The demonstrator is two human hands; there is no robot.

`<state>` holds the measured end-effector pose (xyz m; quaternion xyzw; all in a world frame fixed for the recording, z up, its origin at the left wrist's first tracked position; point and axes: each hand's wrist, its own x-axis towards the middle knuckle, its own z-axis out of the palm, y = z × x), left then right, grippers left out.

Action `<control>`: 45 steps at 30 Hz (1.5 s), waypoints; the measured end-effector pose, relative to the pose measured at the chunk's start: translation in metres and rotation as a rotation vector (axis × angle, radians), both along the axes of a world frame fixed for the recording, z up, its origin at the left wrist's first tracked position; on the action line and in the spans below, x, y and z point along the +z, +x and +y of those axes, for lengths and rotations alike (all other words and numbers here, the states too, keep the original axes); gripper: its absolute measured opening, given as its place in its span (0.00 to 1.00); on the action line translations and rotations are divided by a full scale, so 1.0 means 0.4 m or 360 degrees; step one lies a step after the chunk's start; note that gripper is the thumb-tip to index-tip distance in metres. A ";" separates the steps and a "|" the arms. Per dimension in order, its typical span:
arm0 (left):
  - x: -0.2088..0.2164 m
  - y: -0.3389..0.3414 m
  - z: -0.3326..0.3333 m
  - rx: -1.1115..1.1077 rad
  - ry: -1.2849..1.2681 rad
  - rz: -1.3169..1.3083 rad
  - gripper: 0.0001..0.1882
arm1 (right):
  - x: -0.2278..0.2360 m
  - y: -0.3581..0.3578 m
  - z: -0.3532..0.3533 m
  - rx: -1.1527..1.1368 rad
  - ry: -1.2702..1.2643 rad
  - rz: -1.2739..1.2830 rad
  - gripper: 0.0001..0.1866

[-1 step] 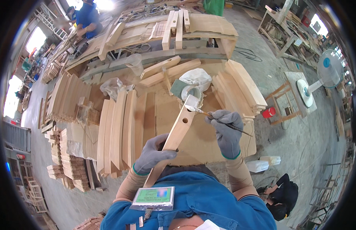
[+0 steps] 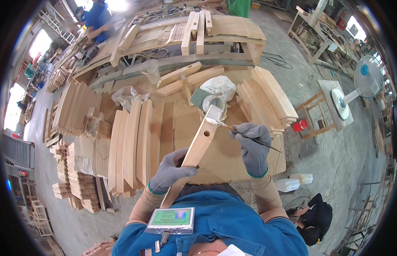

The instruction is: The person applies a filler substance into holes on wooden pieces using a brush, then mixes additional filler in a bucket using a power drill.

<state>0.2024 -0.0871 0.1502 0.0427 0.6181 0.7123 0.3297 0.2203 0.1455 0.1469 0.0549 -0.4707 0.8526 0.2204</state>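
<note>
My left hand (image 2: 172, 171), in a grey glove, is closed around a pale wooden bar (image 2: 199, 144) that slants up and away from me. The bar's far end is coated white, and a round hole shows below the coating. In my gloved right hand (image 2: 252, 147) is a thin brush (image 2: 227, 126), pinched by the handle. Its white-smeared bristles touch the bar near the coated end. Just beyond that end stands a round white-rimmed container (image 2: 218, 101), partly hidden by the bar; its contents are hard to make out.
Stacked wooden pieces (image 2: 136, 147) stand left on the cardboard-covered table (image 2: 224, 166), and more (image 2: 264, 98) at the right. A white plastic bag (image 2: 219, 85) lies behind the container. Beyond is a workbench (image 2: 237, 27). A fan (image 2: 342, 102) stands right; a person in black (image 2: 316, 217) is low right.
The brush tip has shifted slightly toward me and left on the bar, now covering a dark hole near the coated end. My left hand and the bar stay in place.
</note>
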 end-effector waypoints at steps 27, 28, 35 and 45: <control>-0.040 -0.001 0.011 0.0099 -0.0170 0.0151 0.28 | 0.267 -0.124 0.016 0.0336 0.1895 -0.0160 0.10; -0.041 0.000 0.012 0.0093 -0.0203 0.0144 0.30 | 0.256 -0.133 0.018 0.0290 0.1813 -0.0131 0.09; -0.040 -0.004 0.008 0.0101 -0.0233 0.0151 0.28 | 0.257 -0.147 0.033 0.0427 0.1142 -0.0360 0.10; -0.032 0.010 0.020 0.0142 -0.0114 0.0159 0.22 | 0.249 -0.188 0.035 0.0257 0.1663 -0.0217 0.12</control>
